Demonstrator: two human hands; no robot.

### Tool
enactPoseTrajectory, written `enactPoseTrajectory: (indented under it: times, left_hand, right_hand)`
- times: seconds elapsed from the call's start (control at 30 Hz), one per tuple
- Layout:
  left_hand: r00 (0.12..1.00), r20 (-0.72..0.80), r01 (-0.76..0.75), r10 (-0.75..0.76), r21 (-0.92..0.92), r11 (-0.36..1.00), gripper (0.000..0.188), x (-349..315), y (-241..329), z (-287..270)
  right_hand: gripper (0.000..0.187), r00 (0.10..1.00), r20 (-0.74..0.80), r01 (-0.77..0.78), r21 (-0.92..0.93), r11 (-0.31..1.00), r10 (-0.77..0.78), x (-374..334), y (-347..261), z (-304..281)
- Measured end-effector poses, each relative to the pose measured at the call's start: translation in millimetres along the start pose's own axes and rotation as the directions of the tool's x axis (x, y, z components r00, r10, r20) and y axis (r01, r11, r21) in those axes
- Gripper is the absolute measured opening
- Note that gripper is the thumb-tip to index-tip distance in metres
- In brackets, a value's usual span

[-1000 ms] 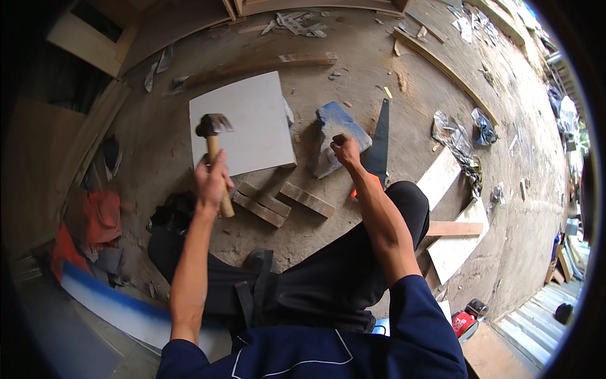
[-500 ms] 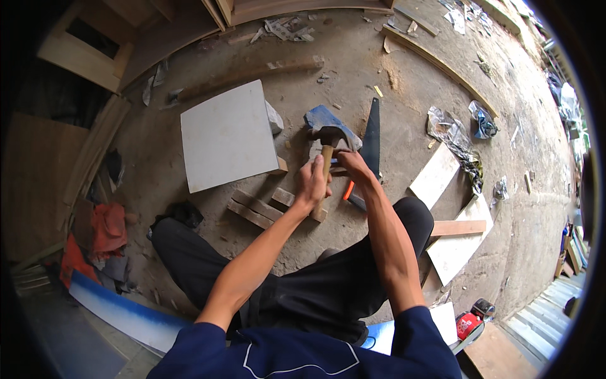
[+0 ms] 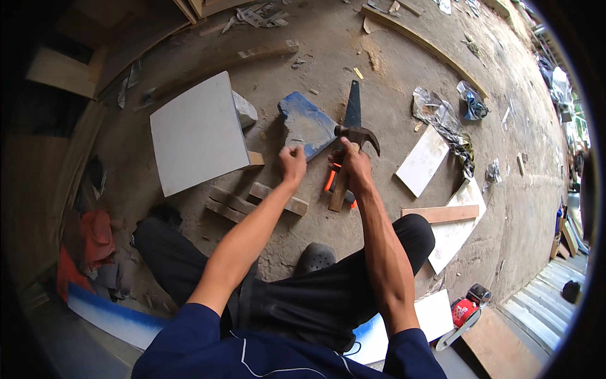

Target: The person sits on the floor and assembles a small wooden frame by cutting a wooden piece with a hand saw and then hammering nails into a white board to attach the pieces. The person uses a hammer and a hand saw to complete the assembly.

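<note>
My right hand [image 3: 356, 165] is wrapped round the wooden handle of a claw hammer [image 3: 339, 192], just below its dark metal head. The hammer's claw points right and its handle hangs toward me. My left hand [image 3: 293, 164] is closed in a pinch at the near edge of a grey stone slab [image 3: 306, 126] with blue stains. Whatever its fingertips hold is too small to make out. A handsaw [image 3: 353, 104] lies beyond the hammer, its blade pointing away and its orange-and-black handle partly hidden behind my right hand and the hammer.
A white square board [image 3: 199, 136] rests on blocks at left. Short wood pieces [image 3: 278, 197] lie before my feet. White boards [image 3: 423, 161] and a wooden strip [image 3: 442, 213] are at right, near crumpled plastic [image 3: 464, 151]. A red power tool [image 3: 464, 311] sits lower right.
The hammer has passed from my left hand to my right and moved to the right. My left hand has moved left to the slab's near edge. The whole view has shifted slightly.
</note>
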State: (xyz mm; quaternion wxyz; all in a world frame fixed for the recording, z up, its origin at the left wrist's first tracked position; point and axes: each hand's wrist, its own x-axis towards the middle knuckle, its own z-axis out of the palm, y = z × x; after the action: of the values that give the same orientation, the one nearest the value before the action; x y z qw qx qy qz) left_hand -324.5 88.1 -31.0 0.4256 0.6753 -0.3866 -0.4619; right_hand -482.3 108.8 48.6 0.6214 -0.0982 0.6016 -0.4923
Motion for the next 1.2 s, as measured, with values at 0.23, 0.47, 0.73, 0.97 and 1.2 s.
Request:
enactPoseTrajectory:
  times: [0.23, 0.47, 0.73, 0.97, 1.2]
  left_hand:
    - [0.939, -0.159, 0.342, -0.304, 0.368, 0.865, 0.034, 57, 19, 27]
    - [0.931, -0.149, 0.362, -0.334, 0.252, 0.897, 0.030, 68, 9, 24]
    - [0.908, -0.051, 0.418, -0.416, 0.196, 0.887, 0.017, 74, 13, 11]
    - [0.907, -0.061, 0.414, -0.416, 0.302, 0.859, 0.015, 74, 19, 8]
    - [0.989, 0.110, 0.013, -0.098, 0.596, 0.803, 0.019, 58, 28, 3]
  right_hand:
    - [0.044, 0.996, -0.023, 0.076, -0.350, 0.934, -0.090, -36, -40, 16]
    - [0.041, 0.985, 0.024, 0.170, -0.376, 0.911, -0.174, -39, -37, 22]
    - [0.043, 0.989, 0.021, 0.143, -0.441, 0.886, -0.149, -39, -28, 20]
    - [0.045, 0.987, 0.023, 0.147, -0.512, 0.846, -0.158, -36, -23, 17]
    - [0.046, 0.990, 0.025, 0.128, -0.581, 0.804, -0.140, -35, -23, 23]
